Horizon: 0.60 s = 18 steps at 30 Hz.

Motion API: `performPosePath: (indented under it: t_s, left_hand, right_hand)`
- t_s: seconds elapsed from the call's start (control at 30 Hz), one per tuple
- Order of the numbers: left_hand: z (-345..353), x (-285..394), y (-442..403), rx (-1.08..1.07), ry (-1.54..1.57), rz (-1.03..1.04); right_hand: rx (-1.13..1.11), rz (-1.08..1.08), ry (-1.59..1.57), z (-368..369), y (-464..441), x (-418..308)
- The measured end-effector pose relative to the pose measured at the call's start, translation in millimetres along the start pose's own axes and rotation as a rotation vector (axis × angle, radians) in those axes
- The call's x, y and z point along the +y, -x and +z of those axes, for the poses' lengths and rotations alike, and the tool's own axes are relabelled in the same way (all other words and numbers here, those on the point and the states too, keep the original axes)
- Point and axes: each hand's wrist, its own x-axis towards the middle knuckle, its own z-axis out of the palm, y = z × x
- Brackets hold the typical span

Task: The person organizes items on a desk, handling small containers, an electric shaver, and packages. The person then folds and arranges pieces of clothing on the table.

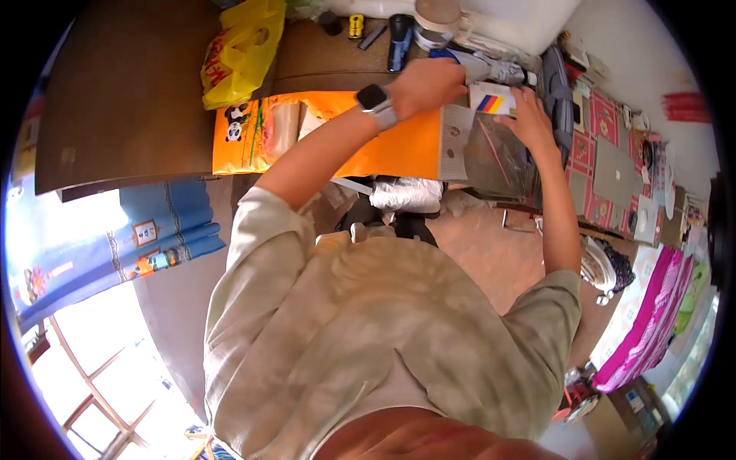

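My left hand (432, 83), with a grey-banded smartwatch (373, 98) on the wrist, is over the far right part of the brown table, beside a grey folded bundle like an umbrella (498, 69). Its fingers are mostly hidden behind the hand. Next to it lies a small white box (487, 100) with blue, red and yellow stripes. My right hand (530, 121) has thumb and fingers around the right end of this box. Below my left forearm spreads an orange plastic packet (402, 149) with a panda picture. A thin reddish stick (494, 146) lies under a clear surface.
A yellow plastic bag (247, 50) sits at the back left. Along the back are a yellow toy car (356, 27), a dark blue trimmer-like device (399, 42) and a lidded container (437, 21). A laptop (617, 172) rests on a red patterned cloth at right.
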Motion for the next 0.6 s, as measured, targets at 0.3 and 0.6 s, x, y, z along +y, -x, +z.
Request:
performPosePath:
  t_s: [0.3,0.6]
  left_hand:
    - [3,-151,16,-0.029,0.280,-0.626]
    - [42,-186,-7,-0.197,0.594,-0.507]
  right_hand:
    - [-0.036,-0.040,-0.888,-13,-59,-121]
    - [-0.265,0.185,-0.452,73,-148,-177]
